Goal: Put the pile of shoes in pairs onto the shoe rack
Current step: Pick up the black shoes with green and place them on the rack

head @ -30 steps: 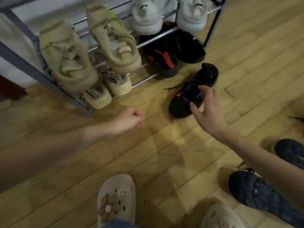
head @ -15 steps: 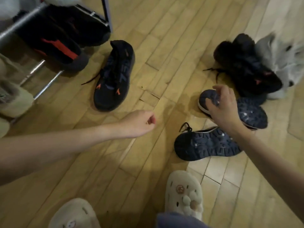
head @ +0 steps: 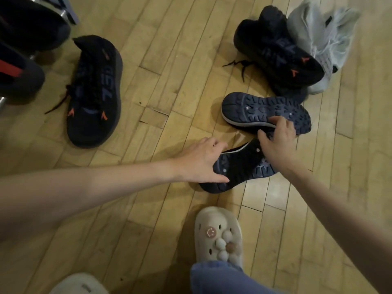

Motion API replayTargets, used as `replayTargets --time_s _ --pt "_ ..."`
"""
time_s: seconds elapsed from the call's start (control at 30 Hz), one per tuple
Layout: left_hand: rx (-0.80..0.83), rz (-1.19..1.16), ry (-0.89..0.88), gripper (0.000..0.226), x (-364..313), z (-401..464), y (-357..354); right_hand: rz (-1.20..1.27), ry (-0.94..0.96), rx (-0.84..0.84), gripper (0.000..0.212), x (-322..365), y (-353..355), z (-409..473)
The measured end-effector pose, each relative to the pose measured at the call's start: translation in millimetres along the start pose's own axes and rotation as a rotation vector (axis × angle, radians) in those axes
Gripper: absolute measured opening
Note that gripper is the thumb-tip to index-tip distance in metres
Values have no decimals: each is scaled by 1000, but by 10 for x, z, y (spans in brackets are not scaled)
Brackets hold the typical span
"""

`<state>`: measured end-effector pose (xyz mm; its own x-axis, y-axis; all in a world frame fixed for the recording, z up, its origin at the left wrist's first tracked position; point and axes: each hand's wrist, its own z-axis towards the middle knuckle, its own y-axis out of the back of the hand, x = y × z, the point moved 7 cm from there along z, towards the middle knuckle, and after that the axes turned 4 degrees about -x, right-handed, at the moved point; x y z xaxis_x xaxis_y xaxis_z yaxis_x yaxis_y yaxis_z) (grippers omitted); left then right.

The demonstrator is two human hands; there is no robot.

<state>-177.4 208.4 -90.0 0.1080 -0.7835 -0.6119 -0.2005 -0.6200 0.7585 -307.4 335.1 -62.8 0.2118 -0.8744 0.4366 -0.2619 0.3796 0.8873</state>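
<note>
Centre right of the frame: two navy shoes lie sole-up on the wooden floor (head: 169, 60). The left hand (head: 198, 161) grips the nearer shoe (head: 239, 166); its fingertips are hidden behind the sole. The right hand (head: 277, 141) curls over the farther shoe (head: 265, 110). At the upper left edge, the shoe rack (head: 63, 13) is largely cut off.

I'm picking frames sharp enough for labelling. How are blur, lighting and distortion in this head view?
Head view: dim, warm light; the soles of the two upturned navy shoes are crisp, as are both hands, left hand and right hand. The grey shoe at top right is motion-smeared, and the right edge is blurred. The wide angle bends the floorboards.
</note>
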Motion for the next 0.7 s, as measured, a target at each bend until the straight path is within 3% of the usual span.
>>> replayTargets --time_s 0.17,0.43,0.53,0.7 --pt "-33 251 -100 94 -208 196 -175 -5 -17 9 48 -83 18 7" --pt "-24 359 -101 115 -265 224 -91 6 35 -37 48 154 100 203" --pt "67 197 -78 114 -54 152 135 29 84 -73 47 312 163 327" --pt "350 -314 181 97 641 -316 466 38 170 -22 48 538 42 437"
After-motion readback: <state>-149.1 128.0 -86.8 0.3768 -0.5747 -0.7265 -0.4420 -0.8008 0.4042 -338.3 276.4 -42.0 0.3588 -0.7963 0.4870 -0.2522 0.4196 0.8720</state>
